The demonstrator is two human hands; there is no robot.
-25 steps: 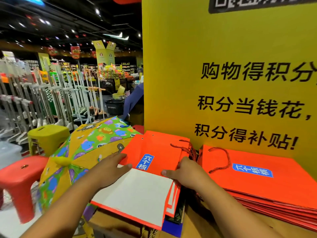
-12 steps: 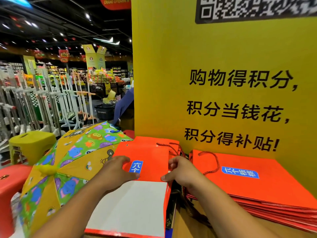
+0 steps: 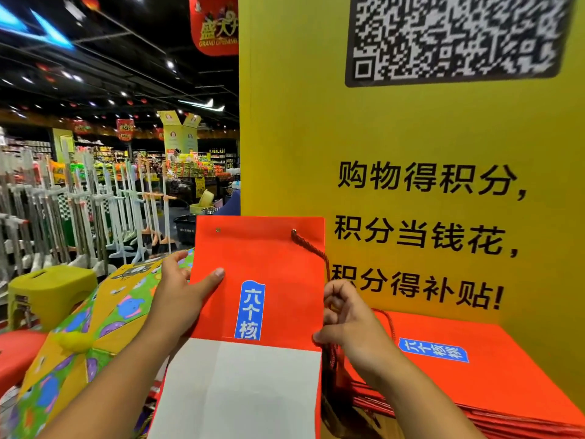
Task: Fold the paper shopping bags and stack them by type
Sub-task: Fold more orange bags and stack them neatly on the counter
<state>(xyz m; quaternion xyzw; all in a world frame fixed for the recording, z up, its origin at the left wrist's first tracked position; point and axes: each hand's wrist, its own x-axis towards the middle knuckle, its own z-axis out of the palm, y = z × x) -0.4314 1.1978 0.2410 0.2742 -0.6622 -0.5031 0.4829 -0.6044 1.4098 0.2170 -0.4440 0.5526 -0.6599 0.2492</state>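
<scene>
I hold an orange paper bag (image 3: 269,258) upright in front of me; it has a blue label and a white folded-up bottom panel (image 3: 240,388). My left hand (image 3: 180,293) grips its left edge, thumb on the front. My right hand (image 3: 345,321) pinches the right edge beside the dark red rope handle (image 3: 311,248). A stack of flat orange bags (image 3: 493,384) with the same blue label lies at the lower right.
A tall yellow sign board (image 3: 411,137) with a QR code stands right behind the bags. A colourful child's umbrella (image 3: 88,337) lies at the left, with a yellow stool (image 3: 50,293) and a red stool (image 3: 15,353) beyond. Mop racks fill the aisle.
Both hands lifted the orange bag off the pile below, from lying flat to standing upright in front of the yellow board. My right hand moved from the top of the bag to its right edge.
</scene>
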